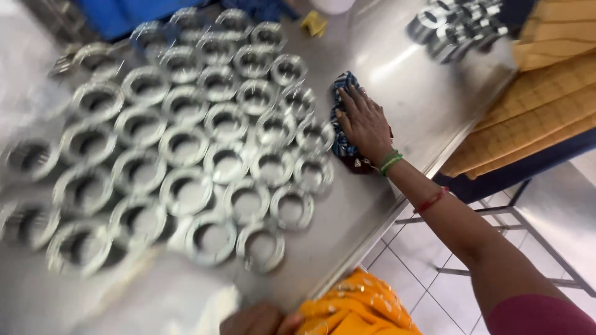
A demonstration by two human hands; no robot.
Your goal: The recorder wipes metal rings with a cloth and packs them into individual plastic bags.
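Fingers of the right hand [365, 124] are spread flat, pressing down on a crumpled blue patterned cloth [341, 118] that lies on the brushed steel table [403, 93], just beside the right edge of a packed array of shiny round metal rings [186, 146]. Left hand [261, 319] sits at the near table edge, grip unclear. My read: keep the palm pressure even, wipe parallel to the ring rows, and keep cloth folds from snagging the nearest rings. More metal rings [456, 25] sit well apart, far corner.
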